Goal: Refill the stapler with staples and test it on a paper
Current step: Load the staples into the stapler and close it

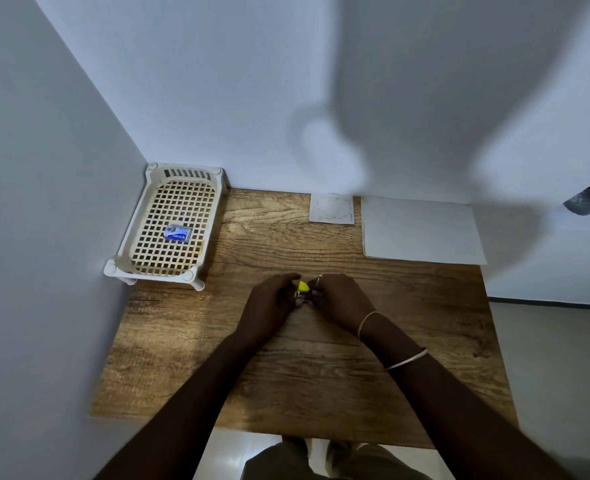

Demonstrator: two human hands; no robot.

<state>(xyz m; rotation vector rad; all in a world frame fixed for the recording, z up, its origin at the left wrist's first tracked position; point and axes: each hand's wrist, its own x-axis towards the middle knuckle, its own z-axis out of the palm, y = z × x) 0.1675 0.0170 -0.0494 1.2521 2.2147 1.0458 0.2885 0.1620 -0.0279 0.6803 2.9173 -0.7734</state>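
Observation:
A small yellow stapler (303,288) sits between my two hands at the middle of the wooden table (286,375); only its yellow end shows, the rest is hidden by my fingers. My left hand (271,301) grips it from the left. My right hand (338,299) closes on it from the right, a ring on one finger. A blue box of staples (177,233) lies in the cream plastic tray (141,216) at the back left. A white sheet of paper (420,230) lies flat at the back right.
A small white square card (331,208) lies against the back wall beside the paper. Walls close the table in at the left and back. The table's right edge drops to the floor. A dark object (589,199) pokes in at the far right.

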